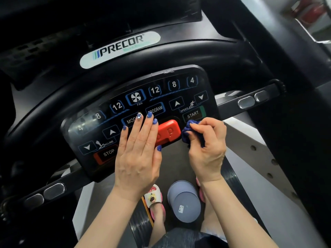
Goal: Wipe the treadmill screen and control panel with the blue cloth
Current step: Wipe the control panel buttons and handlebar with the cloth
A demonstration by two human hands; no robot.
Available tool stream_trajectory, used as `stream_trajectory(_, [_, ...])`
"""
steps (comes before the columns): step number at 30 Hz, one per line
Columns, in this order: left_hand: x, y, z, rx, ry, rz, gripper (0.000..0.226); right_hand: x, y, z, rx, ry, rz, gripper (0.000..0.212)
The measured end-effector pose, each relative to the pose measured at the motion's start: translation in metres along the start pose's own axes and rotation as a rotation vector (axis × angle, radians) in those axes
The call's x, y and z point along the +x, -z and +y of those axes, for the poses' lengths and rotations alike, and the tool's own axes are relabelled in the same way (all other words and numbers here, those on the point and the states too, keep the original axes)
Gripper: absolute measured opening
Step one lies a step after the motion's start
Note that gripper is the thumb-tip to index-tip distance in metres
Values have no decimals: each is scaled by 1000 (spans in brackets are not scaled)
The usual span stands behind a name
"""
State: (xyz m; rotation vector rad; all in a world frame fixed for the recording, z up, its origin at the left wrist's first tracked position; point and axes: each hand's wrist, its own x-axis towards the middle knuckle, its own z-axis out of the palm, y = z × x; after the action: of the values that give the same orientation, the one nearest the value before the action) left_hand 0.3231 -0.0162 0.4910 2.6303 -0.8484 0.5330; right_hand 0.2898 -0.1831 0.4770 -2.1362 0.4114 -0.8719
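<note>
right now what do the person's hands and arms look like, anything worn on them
Both forearms are bare, with no sleeves, watch or rings showing. The left hand has long nails painted blue, one with a sparkly gem decoration. The right hand shows no nails clearly from this view.

Treadmill deck, seen from my head camera.

I see the dark ribbed treadmill belt carrying an overturned round grey-blue plastic tub near its front edge, between my two pink-and-white cartoon slippers.
</note>
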Motion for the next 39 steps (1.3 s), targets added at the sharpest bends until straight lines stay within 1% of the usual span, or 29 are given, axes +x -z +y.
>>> stream_trajectory(3, [0, 0, 0, 1, 0, 5, 51, 8, -1, -4, 3, -85, 77, 9])
stream_trajectory(5, [0, -1, 0, -1, 2, 13, 52, 7, -7, -10, -1, -110, 95, 11])
stream_trajectory(9, [0, -2, 0, 2, 2, 17, 52, 5, 5, 1, -22, -8, -39, 13])
stream_trajectory(10, [0, -1, 0, 2, 1, 16, 52, 8, 10, 6, -30, -11, -41, 12])
stream_trajectory(15, [0, 0, 0, -1, 7, 4, 52, 22, 5, 2, -43, -106, 98, 11])
stream_trajectory(16, [0, 0, 0, 4, 7, 5, 52, 20, 2, 0, -45, -99, 100, 11])
stream_trajectory(20, [0, -1, 0, 8, 5, 6, 52, 23, 15, 10, -84, 1, -5, 10])
stream_trajectory(21, [0, -1, -1, 8, 4, 6, 53, 27, 18, 13, -95, -1, 2, 9])
stream_trajectory(25, [0, 1, -1, 1, 5, 0, 53, 38, 10, 7, -100, -102, 116, 10])
stream_trajectory(26, [0, 1, -1, -2, 6, 2, 53, 37, 8, 6, -101, -107, 120, 10])
stream_trajectory(30, [0, 0, 0, 5, 4, 6, 53, 34, 20, 12, -86, -25, 20, 8])
stream_trajectory(32, [0, 0, -1, 8, 3, 4, 52, 42, 23, 12, -74, -38, 41, 8])
stream_trajectory(35, [0, 0, -1, 9, 1, 0, 52, 52, 11, 5, -78, -99, 121, 7])
stream_trajectory(37, [0, -1, -1, 14, 3, 5, 52, 51, 5, 2, -99, -84, 127, 6])
stream_trajectory(39, [0, -1, 0, 17, 5, 11, 52, 45, 7, 4, -110, -41, 99, 9])
